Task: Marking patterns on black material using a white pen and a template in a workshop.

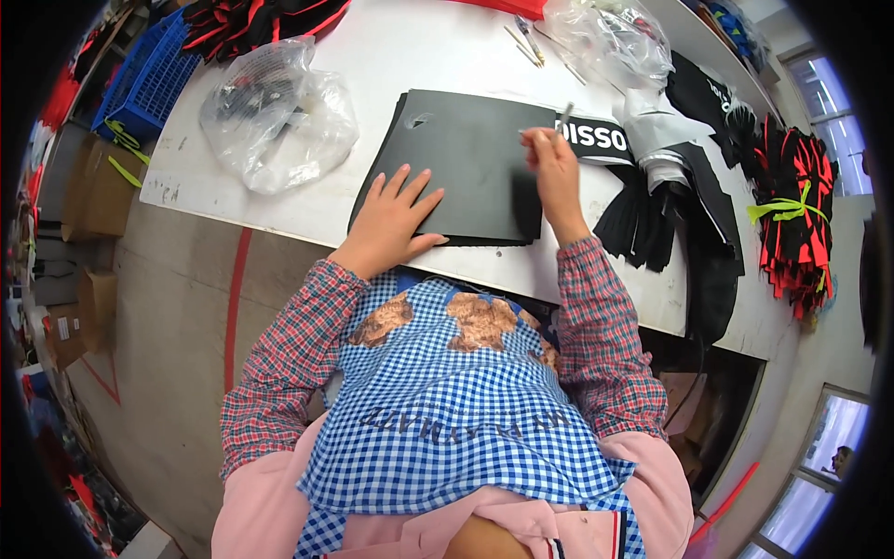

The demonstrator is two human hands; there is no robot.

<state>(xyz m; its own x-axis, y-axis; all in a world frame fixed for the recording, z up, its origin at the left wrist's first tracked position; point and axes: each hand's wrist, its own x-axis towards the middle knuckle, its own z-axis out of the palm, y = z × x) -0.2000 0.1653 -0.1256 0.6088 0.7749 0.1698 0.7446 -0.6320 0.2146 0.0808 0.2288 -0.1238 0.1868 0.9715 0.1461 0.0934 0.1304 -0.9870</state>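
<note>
A stack of dark grey-black sheets (470, 154) lies on the white table in front of me, its edges slightly uneven. My left hand (396, 216) rests flat on the lower left part of the top sheet, fingers spread. A small pale mark shows near that sheet's upper left corner. Over the right edge of the stack, my right hand (557, 182) is closed in a pinch around a thin pen-like tool (566, 115) that points upward. Just beyond that hand lies a black strip with white lettering (596, 140).
A clear plastic bag (279, 121) sits left of the stack, another bag (610, 42) at the far right. Pens (529, 42) lie at the back. Black fabric pieces (643, 219) and a tied red-black bundle (792, 219) are to the right. A blue crate (149, 79) stands left.
</note>
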